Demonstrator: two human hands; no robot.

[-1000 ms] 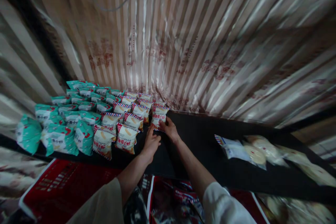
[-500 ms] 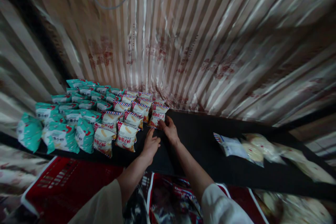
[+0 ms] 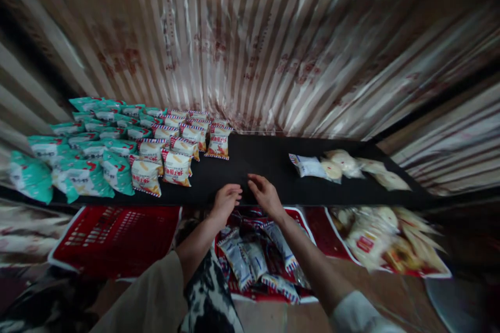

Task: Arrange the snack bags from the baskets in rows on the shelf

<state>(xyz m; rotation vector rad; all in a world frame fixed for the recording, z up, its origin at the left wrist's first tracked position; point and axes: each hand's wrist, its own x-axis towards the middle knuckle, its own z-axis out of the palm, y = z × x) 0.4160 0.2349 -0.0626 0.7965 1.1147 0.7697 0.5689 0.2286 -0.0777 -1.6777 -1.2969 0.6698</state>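
Note:
My left hand [image 3: 226, 202] hovers at the front edge of the black shelf [image 3: 258, 158], its fingers loosely bent and nothing seen in them. Just to its right is my right hand [image 3: 266, 196], fingers reaching left, also holding nothing; a small gap separates the two. Beyond them stands a white snack bag with red lettering [image 3: 217, 143], touched by neither hand. Left of it, similar white bags [image 3: 177, 167] stand in rows, and teal snack bags [image 3: 89, 178] fill the shelf's left end.
Below the shelf, a red basket holds silver-blue packets [image 3: 253, 257] under my forearms. Another red basket [image 3: 113, 239] sits at the left; a third holds clear-wrapped food [image 3: 371, 237]. Flat packets [image 3: 310, 165] lie on the shelf's right side. Behind hangs a striped wrinkled sheet [image 3: 250, 52].
Both hands have drawn back from the front right white bag, which now stands free in its row. The view has shifted, showing more of the baskets below.

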